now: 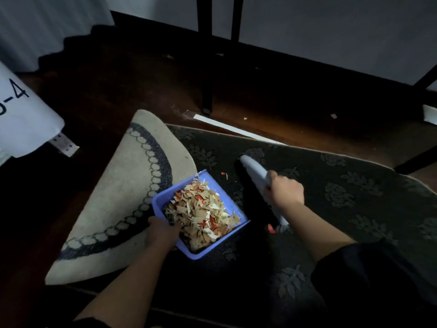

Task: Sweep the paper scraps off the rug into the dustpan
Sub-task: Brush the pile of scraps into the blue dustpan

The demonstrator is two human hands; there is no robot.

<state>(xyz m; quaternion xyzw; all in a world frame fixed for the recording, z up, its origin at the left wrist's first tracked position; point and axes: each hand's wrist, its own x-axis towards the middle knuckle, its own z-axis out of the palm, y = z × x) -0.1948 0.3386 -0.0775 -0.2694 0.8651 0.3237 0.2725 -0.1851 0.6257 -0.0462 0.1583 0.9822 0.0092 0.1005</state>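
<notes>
left hand: grips dustpan rim, scraps heaped inside
right hand: wrapped round brush, on rug

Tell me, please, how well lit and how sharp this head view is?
Head view: dim overall, floor and dark rug nearly black; the blue dustpan and its paper scraps read clearly; the right hand on the brush is slightly motion-blurred; wide-angle bending at the edges.

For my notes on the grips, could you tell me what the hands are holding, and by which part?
The left hand grips the blue dustpan by its near-left rim. The right hand grips the brush around the middle of its pale back.
</notes>
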